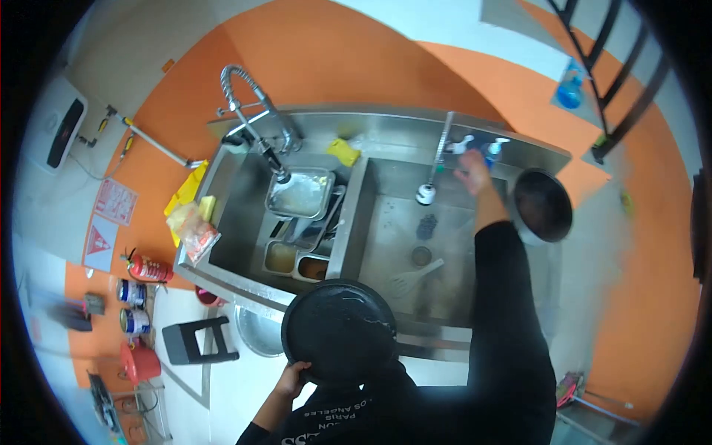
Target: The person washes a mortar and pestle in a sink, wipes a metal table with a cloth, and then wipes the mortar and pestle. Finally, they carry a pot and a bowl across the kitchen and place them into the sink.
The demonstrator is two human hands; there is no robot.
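Note:
My left hand point(291, 380) is closed on the lower rim of a round black pan point(339, 330), tilted up in front of my chest. Wet streaks shine near its upper edge, and no handle shows. My right hand point(473, 172) reaches over the back of the right sink basin point(382, 222), beside a white-tipped tap point(425, 194) and close to a blue pump bottle point(492, 152). Its fingers are blurred, so I cannot make out their grip. A white slotted turner point(415, 278) lies on the basin floor, near a round drain point(421, 256).
The left basin point(248, 215) holds metal trays point(300, 193) and small containers under a spring-hose tap point(274, 159). A yellow sponge point(343, 152) sits behind it. A dark pot point(543, 206) stands to the right. A black stool point(199, 341) and a fire extinguisher point(150, 267) are at left.

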